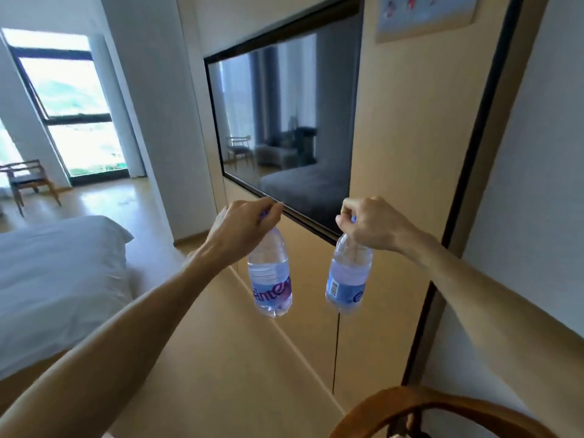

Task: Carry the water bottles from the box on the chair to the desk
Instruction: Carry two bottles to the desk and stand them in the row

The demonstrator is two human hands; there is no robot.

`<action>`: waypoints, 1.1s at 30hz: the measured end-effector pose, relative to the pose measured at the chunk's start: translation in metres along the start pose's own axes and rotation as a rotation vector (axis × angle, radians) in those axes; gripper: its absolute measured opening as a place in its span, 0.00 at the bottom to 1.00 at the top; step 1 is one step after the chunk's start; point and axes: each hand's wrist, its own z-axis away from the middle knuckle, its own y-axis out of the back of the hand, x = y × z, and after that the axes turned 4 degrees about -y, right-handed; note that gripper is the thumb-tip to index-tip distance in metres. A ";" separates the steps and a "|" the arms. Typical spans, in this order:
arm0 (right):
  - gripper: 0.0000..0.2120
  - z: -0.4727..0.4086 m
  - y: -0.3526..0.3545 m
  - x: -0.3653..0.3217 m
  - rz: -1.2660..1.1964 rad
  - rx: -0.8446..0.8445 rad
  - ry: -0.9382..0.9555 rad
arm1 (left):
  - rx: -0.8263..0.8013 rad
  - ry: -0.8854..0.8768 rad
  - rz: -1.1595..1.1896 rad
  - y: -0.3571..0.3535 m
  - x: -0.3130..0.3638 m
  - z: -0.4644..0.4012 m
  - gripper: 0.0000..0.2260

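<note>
Left hand [243, 222] pinches one water bottle [270, 276] by its cap, right hand [369, 224] pinches another bottle [347, 276]; both hang in mid-air, water nearly to the shoulder

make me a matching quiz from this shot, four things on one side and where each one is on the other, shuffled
Things:
1. left hand
2. right hand
3. bed
4. wooden chair back

Places:
A. bottom right corner
B. grips the cap of the bottle with the barcode
C. left edge, white bedding
D. grips the cap of the bottle with purple lettering

Pairs: 1-D, 2-B, 3-C, 4-A
</note>
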 end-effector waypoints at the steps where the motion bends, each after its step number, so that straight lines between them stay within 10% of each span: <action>1: 0.11 -0.020 -0.002 -0.015 0.007 0.026 0.027 | 0.012 0.024 -0.027 0.013 -0.019 -0.007 0.19; 33: 0.10 -0.581 -0.219 -0.276 -0.254 0.096 0.467 | 0.236 0.377 -0.488 0.140 -0.510 -0.193 0.12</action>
